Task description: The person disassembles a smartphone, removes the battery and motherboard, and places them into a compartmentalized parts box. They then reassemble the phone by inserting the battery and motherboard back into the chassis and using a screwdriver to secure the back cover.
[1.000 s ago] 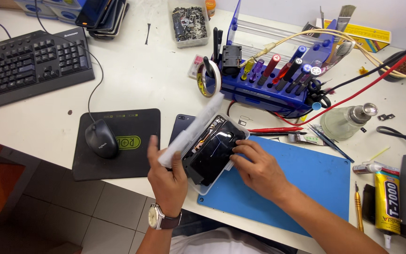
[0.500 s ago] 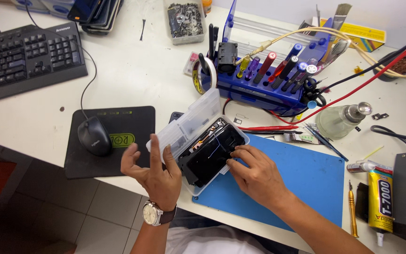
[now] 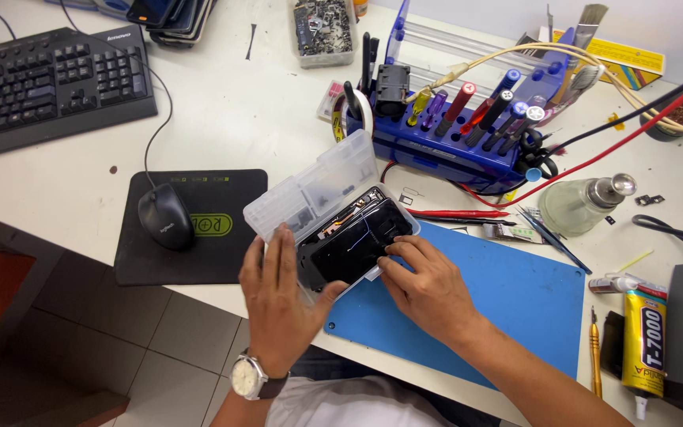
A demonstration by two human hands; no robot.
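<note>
A clear plastic case (image 3: 310, 190) lies open at the desk's front edge, its lid tipped back toward the left. Inside it rests a black phone (image 3: 353, 241) with its back off and inner parts showing at the top. My left hand (image 3: 278, 296), wearing a wristwatch, grips the case's near left edge with the thumb against the phone. My right hand (image 3: 424, 281) presses its fingertips on the phone's lower right side.
A blue work mat (image 3: 499, 304) lies under my right hand. Behind stands a blue tool rack (image 3: 452, 130) full of screwdrivers, with red and yellow cables. A mouse (image 3: 165, 216) on a black pad and a keyboard (image 3: 49, 83) sit left. Glue tube (image 3: 643, 332) and glass bottle (image 3: 583, 205) right.
The case lid has swung from nearly upright to lying open and flat toward the back left. My left hand dropped from the lid to the case's near edge. My right hand stayed on the phone.
</note>
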